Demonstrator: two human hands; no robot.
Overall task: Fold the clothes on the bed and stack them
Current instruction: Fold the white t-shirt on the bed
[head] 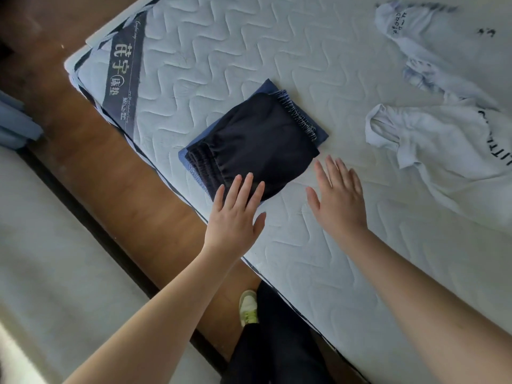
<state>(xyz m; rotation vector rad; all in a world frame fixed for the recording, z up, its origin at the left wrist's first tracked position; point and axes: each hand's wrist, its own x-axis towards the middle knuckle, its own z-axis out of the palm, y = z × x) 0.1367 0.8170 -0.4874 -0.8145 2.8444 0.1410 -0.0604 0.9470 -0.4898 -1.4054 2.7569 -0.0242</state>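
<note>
Two hands hang flat and spread over the near edge of the bed (318, 67), and neither has hold of anything. My left hand (234, 214) lays its straight fingers over the near corner of the folded dark shorts (257, 139); whether they press or only hover I cannot tell. My right hand (339, 199) is open above bare mattress just beside that stack. The shorts sit on a folded blue garment (321, 133), squarely enough, near the bed's edge. I judge the risk lies there: a careless brush from my left hand could shove the pile toward the wooden floor (91, 151). Farther out lie two unfolded white shirts, one printed shirt (443, 142) near my right hand, another white shirt (432, 42) beyond it. Nothing blocks the reach to either.
</note>
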